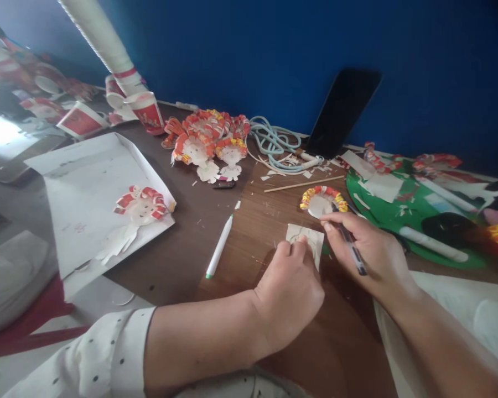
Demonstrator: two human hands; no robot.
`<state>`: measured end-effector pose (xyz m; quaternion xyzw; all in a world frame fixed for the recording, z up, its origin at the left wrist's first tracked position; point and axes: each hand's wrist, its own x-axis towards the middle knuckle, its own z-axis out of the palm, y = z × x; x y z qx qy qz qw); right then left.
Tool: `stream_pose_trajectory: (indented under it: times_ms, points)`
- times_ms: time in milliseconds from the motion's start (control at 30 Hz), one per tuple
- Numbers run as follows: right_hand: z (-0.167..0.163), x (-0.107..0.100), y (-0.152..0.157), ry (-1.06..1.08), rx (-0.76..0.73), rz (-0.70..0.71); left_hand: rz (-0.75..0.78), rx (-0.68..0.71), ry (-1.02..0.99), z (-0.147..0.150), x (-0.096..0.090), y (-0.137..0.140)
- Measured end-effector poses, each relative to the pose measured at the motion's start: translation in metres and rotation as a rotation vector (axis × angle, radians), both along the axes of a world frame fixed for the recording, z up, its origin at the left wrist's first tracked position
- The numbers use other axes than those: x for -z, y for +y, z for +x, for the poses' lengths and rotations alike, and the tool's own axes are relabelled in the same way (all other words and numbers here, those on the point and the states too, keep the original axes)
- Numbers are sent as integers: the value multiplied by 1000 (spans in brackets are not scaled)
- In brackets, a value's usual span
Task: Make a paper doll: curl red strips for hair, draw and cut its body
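My left hand (292,284) is closed, with its fingertips pressing a small piece of paper (317,240) flat on the brown table. Faint drawn lines show on that paper; the rest is hidden under my fingers. Gripped in my right hand (371,254) is a pen (351,247) with a clear barrel, slanting down toward me. Just beyond my right fingertips lies a paper figure (317,207) with a pale centre and a red, yellow and white wrapped edge. A white marker (219,246) with green ends lies to the left of my hands.
Finished-looking paper figures (197,149) are heaped at the back, next to a coiled pale-blue cable (276,138). A phone (343,113) leans on the blue wall. At left, a white box lid (78,182) holds another figure. A green sheet (369,204) with scraps lies at right.
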<state>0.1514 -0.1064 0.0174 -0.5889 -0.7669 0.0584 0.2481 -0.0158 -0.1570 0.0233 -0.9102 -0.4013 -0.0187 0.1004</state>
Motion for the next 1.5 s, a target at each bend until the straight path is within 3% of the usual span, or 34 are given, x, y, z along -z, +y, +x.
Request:
stream_pose_trajectory:
  times_ms: [233,533,767,1133,1500]
  points:
    - [2,-4,-1,-101,-89,-105,-51,23,-11,-2,-1,3]
    - [4,0,3,-166,-88,-162,-86,20,51,-4,-4,5]
    - [1,-8,-3,-288,-95,-186,-145,19,-17,-10,-10,8]
    - [-9,-10,-58,-242,-10,-171,-88,192,-3,-45,-24,30]
    - [-45,-13,-86,-310,-66,-159,-304,195,-28,-47,-43,41]
